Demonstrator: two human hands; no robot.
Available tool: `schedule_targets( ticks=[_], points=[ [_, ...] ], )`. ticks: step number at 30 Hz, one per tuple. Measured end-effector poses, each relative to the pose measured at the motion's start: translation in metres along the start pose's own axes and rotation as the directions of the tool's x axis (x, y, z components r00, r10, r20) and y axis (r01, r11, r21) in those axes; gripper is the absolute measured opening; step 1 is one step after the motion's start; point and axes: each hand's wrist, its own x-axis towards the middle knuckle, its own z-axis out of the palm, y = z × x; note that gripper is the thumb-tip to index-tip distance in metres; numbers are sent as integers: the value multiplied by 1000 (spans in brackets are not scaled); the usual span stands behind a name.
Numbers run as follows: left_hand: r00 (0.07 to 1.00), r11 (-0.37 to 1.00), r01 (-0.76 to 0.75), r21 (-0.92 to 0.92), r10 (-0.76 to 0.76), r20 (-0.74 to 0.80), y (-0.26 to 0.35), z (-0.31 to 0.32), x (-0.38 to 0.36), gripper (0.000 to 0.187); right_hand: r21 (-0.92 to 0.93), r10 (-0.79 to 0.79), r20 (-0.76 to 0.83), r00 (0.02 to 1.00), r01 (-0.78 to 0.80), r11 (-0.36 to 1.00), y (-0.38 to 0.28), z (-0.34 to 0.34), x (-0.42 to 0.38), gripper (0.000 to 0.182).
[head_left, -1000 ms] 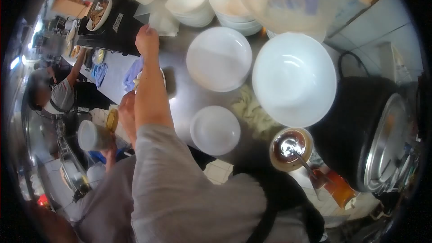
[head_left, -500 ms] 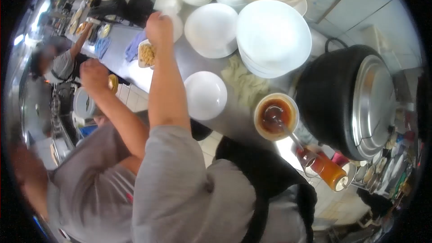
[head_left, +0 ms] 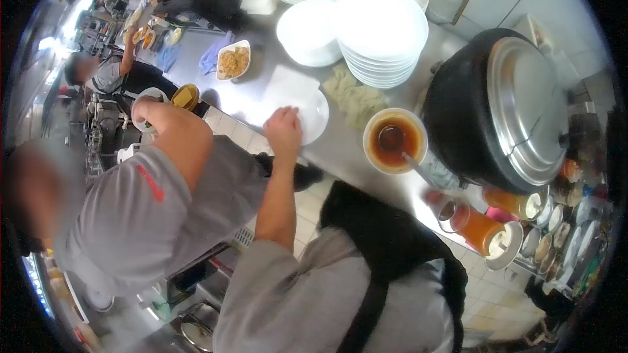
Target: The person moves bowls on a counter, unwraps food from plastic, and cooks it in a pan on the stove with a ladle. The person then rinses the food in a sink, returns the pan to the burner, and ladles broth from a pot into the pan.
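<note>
A white paper napkin (head_left: 291, 86), laid out flat, partly covers a small white plate (head_left: 316, 121) near the counter's edge. My left hand (head_left: 284, 132) is at the napkin's near edge, its fingers closed on it. My right hand is out of view. Beyond the napkin stands a square white bowl (head_left: 233, 61) of fried-looking food. A crumpled pale green cloth (head_left: 354, 97) lies right of the plate. Nearer to me, a tub (head_left: 394, 140) holds brown sauce with a ladle in it.
Stacked white plates (head_left: 383, 39) stand at the back beside another plate stack (head_left: 309, 31). A black soup warmer (head_left: 487, 111) with a metal lid occupies the right. Orange-filled bottles (head_left: 481, 232) are at the near edge. A co-worker (head_left: 144, 209) works close on my left.
My left hand has come back from the far side of the counter to the small plate, bringing a napkin over it. The co-worker beside me has leaned and reached forward.
</note>
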Motion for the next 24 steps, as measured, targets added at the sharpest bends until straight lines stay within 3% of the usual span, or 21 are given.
schedule_targets(
  ticks=[2,12,14,15,17,18,20,21,23,24],
  points=[
    [982,996,60,61,-69,175,-2,1,-21,20,-92,-53,13,999,54,994,15,0,-1,19],
    [958,1000,0,8,-3,287,5,-19,-37,23,3,122,15,992,-122,993,-48,-4,-14,18],
    [871,993,118,28,-117,477,21,-33,-28,27,14,131,15,991,-131,991,-51,-3,-16,18],
    [872,993,115,28,-114,476,19,-33,-29,27,16,136,14,991,-136,991,-53,-1,-16,18],
    [953,996,-86,-2,82,293,17,-30,-31,36,23,146,7,989,-146,989,-54,-1,-19,17],
    [952,996,-93,-10,92,292,23,-31,-25,36,31,150,-1,989,-150,988,-56,0,-19,17],
    [995,991,-93,-93,97,33,50,-42,-3,45,40,161,-16,987,-160,986,-56,0,-24,17],
    [994,990,-101,-102,105,36,66,-43,10,45,43,164,-23,986,-163,986,-56,1,-26,17],
    [993,921,-53,-387,8,-117,101,-43,50,50,52,176,-33,984,-174,983,-55,6,-32,17],
    [990,921,-108,-375,65,-126,120,-51,72,49,53,180,-40,983,-178,983,-63,7,-34,17]
  ],
)
